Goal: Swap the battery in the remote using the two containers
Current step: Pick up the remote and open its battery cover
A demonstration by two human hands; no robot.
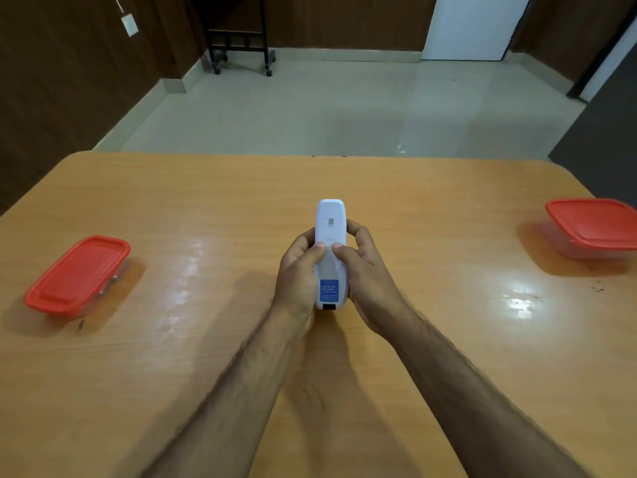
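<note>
Head view: a white remote point(330, 257) is held back side up over the middle of the counter point(206, 339), gripped from both sides. The left hand point(299, 270) curls round its left edge and the right hand point(365, 270) round its right edge, with both thumbs pressed side by side on the back, about midway along it. A blue label sits near the end closest to the person, and a small code mark near the far end. One red-lidded container point(77, 274) stands well apart on the left, the other container point(594, 227) well apart at the right edge; both are closed.
</note>
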